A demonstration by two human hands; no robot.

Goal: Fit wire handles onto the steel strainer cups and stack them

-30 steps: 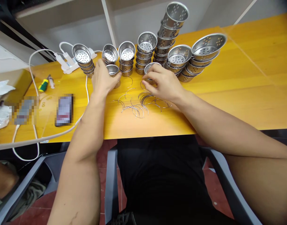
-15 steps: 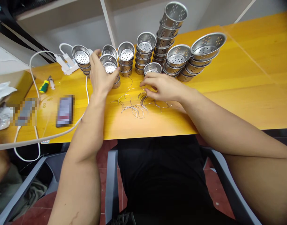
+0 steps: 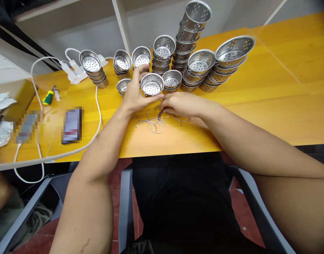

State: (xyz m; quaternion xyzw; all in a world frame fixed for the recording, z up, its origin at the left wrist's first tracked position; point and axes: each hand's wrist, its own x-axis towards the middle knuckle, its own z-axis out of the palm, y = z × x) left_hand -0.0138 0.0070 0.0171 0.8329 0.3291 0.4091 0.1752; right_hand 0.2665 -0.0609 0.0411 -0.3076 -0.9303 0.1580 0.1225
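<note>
My left hand (image 3: pixel 135 93) grips a small perforated metal cup (image 3: pixel 152 85), thumb along the near side of its rim and fingers behind it. The cup tilts its open mouth toward me. Just to the right, my right hand (image 3: pixel 181 103) is low over the table with fingers curled together. Its fingertips touch down among thin curved metal wires (image 3: pixel 151 124), and what they pinch is hidden. Behind the right hand stands a short stack of perforated cups (image 3: pixel 172 80). Another low cup (image 3: pixel 123 85) sits left of my left hand, partly covered by it.
Stacks of perforated cups line the back, including a tall leaning stack (image 3: pixel 191 37) and a wide-mouthed one (image 3: pixel 232 58). At left are a cup stack (image 3: pixel 91 65), a power strip (image 3: pixel 76 73), a white cable (image 3: pixel 100 113), a phone (image 3: pixel 72 125) and a green-handled screwdriver (image 3: pixel 48 98).
My left hand has moved right with a cup, from the left stack toward my right hand. A lower stack is left behind there. My right hand has dipped slightly toward the wires.
</note>
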